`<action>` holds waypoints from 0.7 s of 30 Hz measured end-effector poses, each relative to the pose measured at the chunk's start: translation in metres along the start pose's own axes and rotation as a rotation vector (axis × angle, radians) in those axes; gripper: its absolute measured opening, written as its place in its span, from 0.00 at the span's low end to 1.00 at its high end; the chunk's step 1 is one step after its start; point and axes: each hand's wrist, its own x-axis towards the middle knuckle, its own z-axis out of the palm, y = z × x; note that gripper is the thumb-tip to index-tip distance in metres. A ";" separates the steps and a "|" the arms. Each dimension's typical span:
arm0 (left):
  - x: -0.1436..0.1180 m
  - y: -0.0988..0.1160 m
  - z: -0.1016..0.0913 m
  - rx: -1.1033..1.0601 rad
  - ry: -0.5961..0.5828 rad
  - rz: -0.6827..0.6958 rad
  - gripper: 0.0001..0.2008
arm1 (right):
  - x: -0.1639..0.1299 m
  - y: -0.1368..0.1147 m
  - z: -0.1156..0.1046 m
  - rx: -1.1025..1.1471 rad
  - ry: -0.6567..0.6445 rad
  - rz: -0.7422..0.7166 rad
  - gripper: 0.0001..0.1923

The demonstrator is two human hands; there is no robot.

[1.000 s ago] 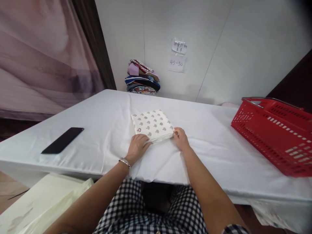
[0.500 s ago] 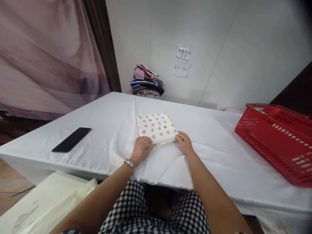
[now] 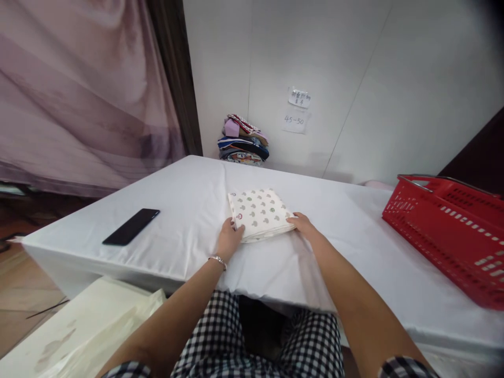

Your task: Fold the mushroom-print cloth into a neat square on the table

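Note:
A folded white cloth (image 3: 262,212) printed with grey, green and red mushroom-like figures lies on the white-covered table (image 3: 189,210) in front of me. My left hand (image 3: 230,235) grips its near left corner, thumb on top and fingers tucked at the side. At the near right corner, my right hand (image 3: 302,223) pinches the cloth's edge between thumb and fingers. Several folded layers show along the near edge. Whether it is a garment or a plain piece of fabric I cannot tell.
A black phone (image 3: 131,227) lies to the left. On the right stands a red plastic basket (image 3: 444,236). Folded clothes (image 3: 244,142) are stacked by the far wall, near paper signs (image 3: 296,121). A pale box-like surface (image 3: 94,320) sits below the table's front left edge.
My left hand has shifted from lying over the cloth's near edge to holding its left corner. The right hand keeps its corner. The whole view has shifted slightly.

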 end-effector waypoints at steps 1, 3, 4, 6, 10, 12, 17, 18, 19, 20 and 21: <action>-0.003 0.001 0.003 -0.033 -0.006 -0.029 0.28 | -0.001 0.002 -0.004 0.022 -0.006 0.009 0.24; -0.017 0.003 0.012 -0.107 -0.039 -0.035 0.27 | -0.003 0.008 -0.016 0.052 0.009 0.040 0.25; -0.029 0.004 0.019 -0.154 -0.073 -0.008 0.25 | -0.005 0.011 -0.025 0.053 0.033 0.053 0.26; -0.061 0.008 0.034 -0.272 -0.194 0.096 0.23 | -0.008 0.016 -0.045 0.028 0.109 0.078 0.28; -0.119 0.021 0.055 -0.305 -0.399 0.342 0.23 | -0.022 0.015 -0.073 -0.089 0.276 0.013 0.25; -0.125 0.024 0.052 -0.225 -0.373 0.420 0.18 | -0.039 0.011 -0.071 -0.156 0.302 -0.139 0.22; -0.076 0.007 0.017 -0.042 -0.116 0.652 0.12 | -0.108 0.002 -0.028 -0.234 0.139 -0.449 0.19; -0.062 0.001 0.009 -0.002 -0.058 0.682 0.12 | -0.121 0.001 -0.018 -0.277 0.084 -0.516 0.20; -0.049 -0.005 0.003 0.048 0.006 0.694 0.13 | -0.134 0.002 -0.009 -0.341 0.029 -0.583 0.22; -0.036 -0.010 -0.003 0.104 0.060 0.674 0.14 | -0.144 0.003 -0.001 -0.414 0.003 -0.634 0.23; -0.025 -0.014 -0.006 0.161 0.094 0.639 0.16 | -0.152 0.004 0.006 -0.486 0.000 -0.666 0.25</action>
